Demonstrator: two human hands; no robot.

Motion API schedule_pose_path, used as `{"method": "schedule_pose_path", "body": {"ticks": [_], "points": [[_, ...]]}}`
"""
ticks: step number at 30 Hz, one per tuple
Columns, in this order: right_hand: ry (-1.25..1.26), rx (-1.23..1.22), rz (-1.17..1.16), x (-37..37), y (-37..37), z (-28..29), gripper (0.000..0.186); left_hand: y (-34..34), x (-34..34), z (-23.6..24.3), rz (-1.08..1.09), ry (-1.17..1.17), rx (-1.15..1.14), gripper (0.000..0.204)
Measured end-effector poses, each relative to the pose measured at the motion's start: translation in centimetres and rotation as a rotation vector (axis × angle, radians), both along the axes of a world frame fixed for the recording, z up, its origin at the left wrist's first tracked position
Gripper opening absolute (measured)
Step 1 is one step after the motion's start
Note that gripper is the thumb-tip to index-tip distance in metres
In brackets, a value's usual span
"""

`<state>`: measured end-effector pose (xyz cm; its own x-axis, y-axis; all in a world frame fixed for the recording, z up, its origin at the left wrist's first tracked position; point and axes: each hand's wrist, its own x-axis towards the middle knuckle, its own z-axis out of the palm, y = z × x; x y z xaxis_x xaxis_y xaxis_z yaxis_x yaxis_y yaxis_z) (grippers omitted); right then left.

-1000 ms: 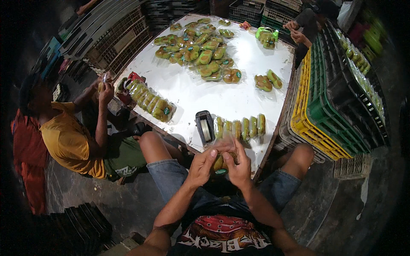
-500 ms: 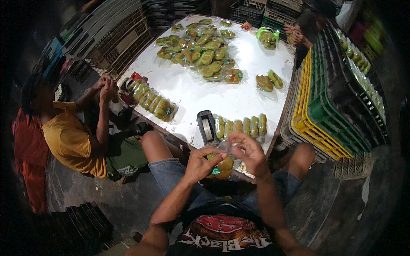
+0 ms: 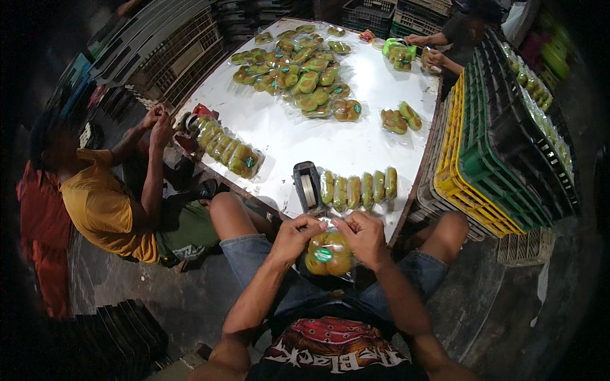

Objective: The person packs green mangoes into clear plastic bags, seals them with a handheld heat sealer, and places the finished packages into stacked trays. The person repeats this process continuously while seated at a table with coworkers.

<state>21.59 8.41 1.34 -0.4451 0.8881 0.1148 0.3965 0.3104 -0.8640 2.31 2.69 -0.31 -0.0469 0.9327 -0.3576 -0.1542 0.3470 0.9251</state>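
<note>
A clear plastic bag of round green-brown fruit [image 3: 330, 255] with a green label hangs above my lap, at the table's near edge. My left hand [image 3: 297, 237] pinches the gathered top of this bag. My right hand [image 3: 365, 235] grips the same top from the other side, thumbs close together. Just beyond my hands, a black tape dispenser [image 3: 308, 185] stands on the white table [image 3: 279, 143]. To its right is a row of several bagged fruit packs [image 3: 354, 190].
Bagged fruit lies in a large pile [image 3: 311, 79] at the table's far side, with another row of packs [image 3: 222, 149] at left. Stacked crates [image 3: 473, 159] flank the right edge. A seated person in a yellow shirt [image 3: 108, 203] is at left; another person's hands [image 3: 435, 58] work at far right.
My right hand has come down and left to the bag's top beside my left hand. The bag now faces me with its label more visible. Both other people's hands have shifted.
</note>
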Motion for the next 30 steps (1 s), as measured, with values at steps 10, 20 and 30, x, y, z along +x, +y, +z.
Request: {"method": "schedule_pose_path", "body": {"ticks": [10, 20, 30], "points": [[0.162, 0.000, 0.084, -0.6, -1.0, -1.3, 0.026, -0.2, -0.7, 0.8, -0.111, 0.145, 0.069, 0.024], [0.195, -0.202, -0.084, -3.4, -4.4, -4.6, 0.022, -0.9, 2.3, -0.9, 0.419, 0.507, 0.325, 0.021], [0.576, -0.461, -0.157, -5.5, -3.6, -8.9, 0.064, -1.8, 2.8, -1.3, 0.506, -0.529, 0.018, 0.038]]}}
